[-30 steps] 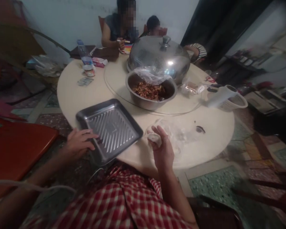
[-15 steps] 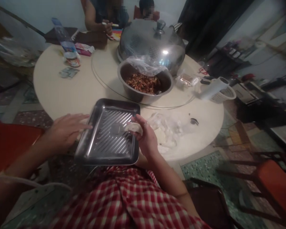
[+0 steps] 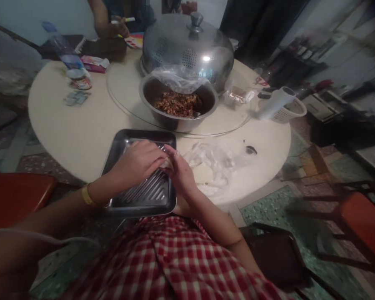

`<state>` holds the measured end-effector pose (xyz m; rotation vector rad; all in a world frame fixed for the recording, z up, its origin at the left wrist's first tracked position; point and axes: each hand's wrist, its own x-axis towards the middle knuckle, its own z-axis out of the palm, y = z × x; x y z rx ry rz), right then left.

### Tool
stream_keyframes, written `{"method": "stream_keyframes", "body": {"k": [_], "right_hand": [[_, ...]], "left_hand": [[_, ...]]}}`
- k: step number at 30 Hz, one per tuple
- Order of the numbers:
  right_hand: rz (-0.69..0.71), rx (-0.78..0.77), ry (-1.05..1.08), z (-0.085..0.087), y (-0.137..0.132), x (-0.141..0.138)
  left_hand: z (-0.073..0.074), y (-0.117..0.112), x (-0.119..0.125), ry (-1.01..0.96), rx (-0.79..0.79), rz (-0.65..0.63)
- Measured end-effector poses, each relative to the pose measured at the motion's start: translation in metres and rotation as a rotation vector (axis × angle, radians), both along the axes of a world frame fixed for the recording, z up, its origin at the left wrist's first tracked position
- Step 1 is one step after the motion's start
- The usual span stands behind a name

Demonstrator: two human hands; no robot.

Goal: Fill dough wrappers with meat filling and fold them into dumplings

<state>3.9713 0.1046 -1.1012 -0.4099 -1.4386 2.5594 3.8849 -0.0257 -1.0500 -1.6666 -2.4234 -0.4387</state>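
Note:
Over the dark ridged metal tray [image 3: 143, 198], both hands meet around a small pale dumpling [image 3: 167, 163]. My right hand [image 3: 183, 173] cups it with bent fingers. My left hand [image 3: 140, 160] has its fingertips pressed against the near side and covers part of it. The tray rests at the table's front edge, its middle partly hidden by my left hand. To the right of my right hand lies a stack of pale dough wrappers [image 3: 203, 171] in a crumpled clear plastic bag [image 3: 221, 156]. Beyond the tray stands a steel bowl [image 3: 171, 124] of brown minced filling [image 3: 178, 104].
A domed steel lid [image 3: 181, 46] stands behind the bowl on the round table [image 3: 65, 137]. A bottle [image 3: 61, 46] and a small tub [image 3: 79, 79] are at left; a white basket [image 3: 287, 113] is at right. Another person's hand [image 3: 122, 29] holds a marker across the table.
My left hand has moved from the tray's left rim to the dumpling in my right hand. The view has shifted slightly, so the table items appear further left.

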Motion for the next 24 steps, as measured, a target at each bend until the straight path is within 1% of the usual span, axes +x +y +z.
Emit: {"method": "stream_keyframes", "body": {"k": [3,8,13,16,18,20,22,24], "right_hand": [[0.005,0.03,-0.016,0.003,0.001,-0.001],[0.014,0.077,-0.022,0.007,0.003,-0.003],[0.014,0.03,-0.023,-0.002,0.003,-0.01],[0.017,0.041,0.01,-0.007,0.006,-0.011],[-0.031,0.1,0.049,-0.007,0.012,-0.006],[-0.123,0.145,0.096,-0.005,0.022,0.003],[-0.216,0.143,0.133,-0.001,0.032,0.014],[-0.272,0.125,0.144,0.001,0.041,0.024]], "left_hand": [[-0.002,0.001,-0.002,0.053,-0.026,-0.001],[-0.006,0.004,-0.008,0.055,-0.062,-0.041],[-0.005,0.006,-0.012,0.104,-0.089,-0.065],[-0.001,0.004,-0.016,0.059,-0.079,-0.07],[0.002,0.002,-0.023,0.016,-0.04,-0.041],[0.002,0.001,-0.033,0.016,-0.015,-0.019],[-0.002,0.003,-0.045,0.048,-0.023,-0.018],[-0.011,0.009,-0.056,0.077,-0.053,-0.03]]}}
